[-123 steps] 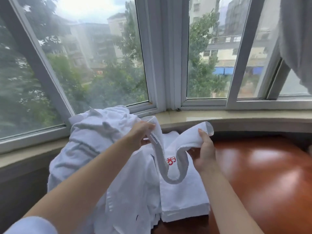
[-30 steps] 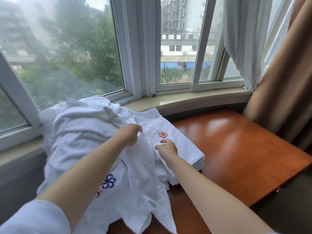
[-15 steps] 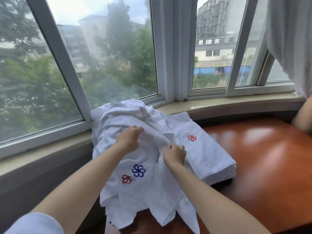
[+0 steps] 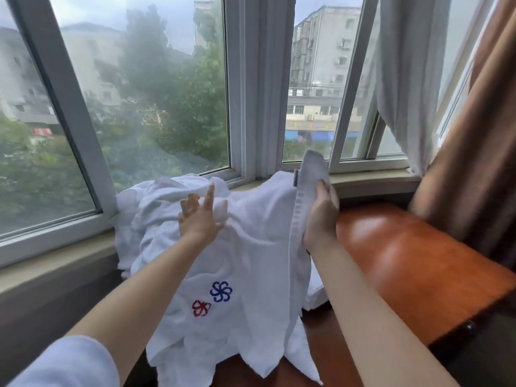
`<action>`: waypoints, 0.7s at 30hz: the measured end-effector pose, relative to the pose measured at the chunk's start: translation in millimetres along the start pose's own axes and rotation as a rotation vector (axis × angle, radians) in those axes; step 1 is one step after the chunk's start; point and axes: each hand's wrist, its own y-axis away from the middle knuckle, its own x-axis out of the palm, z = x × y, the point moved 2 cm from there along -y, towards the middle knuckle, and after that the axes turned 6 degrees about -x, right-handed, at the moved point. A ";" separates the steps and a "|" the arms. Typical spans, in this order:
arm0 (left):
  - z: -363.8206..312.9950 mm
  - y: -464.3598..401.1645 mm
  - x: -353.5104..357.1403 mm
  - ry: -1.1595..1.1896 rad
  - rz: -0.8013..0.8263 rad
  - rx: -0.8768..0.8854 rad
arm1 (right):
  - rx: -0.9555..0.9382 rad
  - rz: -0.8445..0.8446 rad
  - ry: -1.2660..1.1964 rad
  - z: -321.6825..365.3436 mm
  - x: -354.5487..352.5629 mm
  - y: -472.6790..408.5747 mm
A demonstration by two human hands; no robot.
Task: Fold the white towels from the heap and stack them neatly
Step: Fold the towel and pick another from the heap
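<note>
A heap of white towels point(image 4: 156, 216) lies against the window sill at centre left. One white towel point(image 4: 251, 275) with a blue and a red flower mark is lifted off the heap and hangs down toward me. My right hand point(image 4: 321, 216) grips its hemmed edge, whose corner stands up above the fingers. My left hand point(image 4: 199, 216) hovers over the heap with fingers spread, holding nothing. The stack of folded towels point(image 4: 314, 291) is mostly hidden behind the lifted towel and my right forearm.
A glossy red-brown wooden tabletop point(image 4: 405, 261) stretches to the right. A stone window sill point(image 4: 368, 180) and white window frames run behind. A white sheer curtain point(image 4: 402, 79) and a brown curtain point(image 4: 480, 141) hang at the right.
Both hands gripped cloth on the heap before. Now my right hand has pulled a towel edge up and to the right, and my left hand has let go and opened.
</note>
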 end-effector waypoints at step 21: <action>-44.7 34.1 -124.1 1.008 -0.067 0.595 | -0.076 0.438 0.659 -69.8 51.2 65.1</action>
